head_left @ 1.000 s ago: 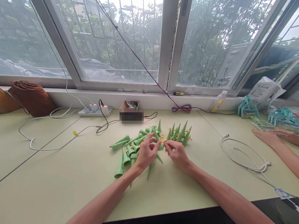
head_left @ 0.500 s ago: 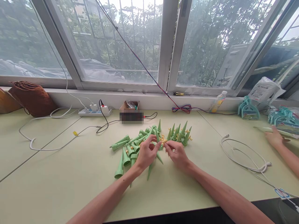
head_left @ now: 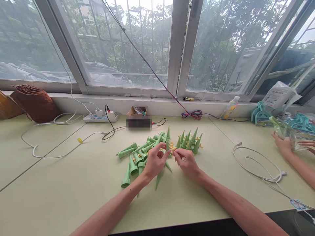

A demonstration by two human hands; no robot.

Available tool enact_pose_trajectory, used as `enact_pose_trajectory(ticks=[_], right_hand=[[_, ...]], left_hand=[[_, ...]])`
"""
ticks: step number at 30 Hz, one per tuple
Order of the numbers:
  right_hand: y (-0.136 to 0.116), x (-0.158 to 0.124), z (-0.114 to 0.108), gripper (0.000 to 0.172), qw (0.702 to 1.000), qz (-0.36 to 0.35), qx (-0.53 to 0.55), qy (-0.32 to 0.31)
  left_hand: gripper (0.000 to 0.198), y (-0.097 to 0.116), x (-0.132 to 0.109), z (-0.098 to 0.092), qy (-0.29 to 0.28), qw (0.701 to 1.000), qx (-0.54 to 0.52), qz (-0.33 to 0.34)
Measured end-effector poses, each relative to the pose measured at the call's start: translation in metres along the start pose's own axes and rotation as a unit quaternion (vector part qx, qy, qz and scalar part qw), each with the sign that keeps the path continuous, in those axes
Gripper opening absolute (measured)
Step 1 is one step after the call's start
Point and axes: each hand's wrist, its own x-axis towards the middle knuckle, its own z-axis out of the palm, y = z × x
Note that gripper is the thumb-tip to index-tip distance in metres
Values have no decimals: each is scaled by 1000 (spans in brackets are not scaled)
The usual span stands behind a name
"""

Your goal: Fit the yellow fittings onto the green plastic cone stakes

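Observation:
My left hand (head_left: 156, 160) is closed around a green plastic watering spike (head_left: 167, 144), which points upward. My right hand (head_left: 186, 161) pinches a small yellow valve (head_left: 173, 149) against the side of that spike, and the fingertips of both hands almost meet. Whether the valve sits inside the spike is hidden by the fingers. Left of and under my left hand lies a pile of loose green spikes (head_left: 133, 167), with a few yellow pieces among them. Several upright spikes with yellow valves (head_left: 194, 136) stand in a group just beyond my right hand.
A white cable (head_left: 256, 175) lies coiled on the right. Another person's hands (head_left: 284, 146) handle a clear plastic package (head_left: 283, 129) at the far right. Along the window stand a power strip (head_left: 100, 118), a small cardboard box (head_left: 137, 111) and a bottle (head_left: 230, 107).
My hands stay almost in place, and the spike in my left hand has shifted slightly. At the right, the other person's hand has moved left, a second hand has appeared, and the package is lifted.

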Motion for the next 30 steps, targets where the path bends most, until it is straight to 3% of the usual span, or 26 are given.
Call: enact_pose_trajectory(ticks=[30], right_hand=[[3, 0, 2, 37, 1000, -11, -24, 15]], left_hand=[[14, 0, 2, 0, -2, 998, 59, 36]])
